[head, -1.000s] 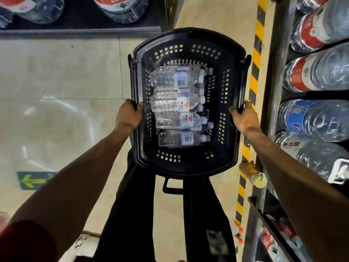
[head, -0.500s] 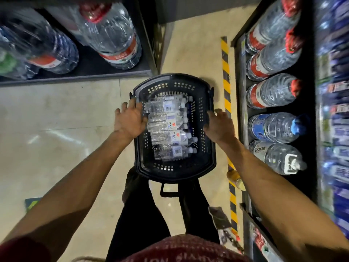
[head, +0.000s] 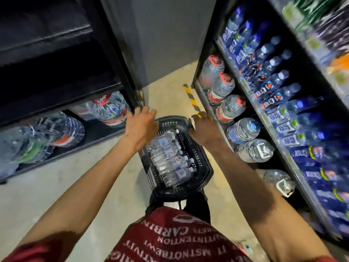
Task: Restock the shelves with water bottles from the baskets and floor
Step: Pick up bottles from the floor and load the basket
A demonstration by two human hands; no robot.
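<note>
A black plastic basket (head: pixel 204 168) stands on the floor between my feet, with several small clear water bottles (head: pixel 171 161) lying side by side in it. My left hand (head: pixel 141 123) hovers over the basket's far left corner, fingers spread and straight, holding nothing. Over the far right corner is my right hand (head: pixel 203 129), also flat with straight fingers and nothing in it. Whether either hand touches the rim I cannot tell. The right shelf unit (head: pixel 294 118) carries rows of blue-labelled bottles (head: pixel 272 91).
Large water jugs (head: pixel 229 108) line the right unit's bottom shelf. More big jugs (head: pixel 107 108) sit on the bottom of the dark left shelf unit (head: pixel 56 72). A grey pillar (head: pixel 160 35) closes the aisle ahead. Yellow-black tape (head: pixel 190 97) runs along the floor.
Both hands have let go of the basket's side rims and opened. The view has risen and tilted up, so the basket looks smaller and the shelves on both sides come into sight.
</note>
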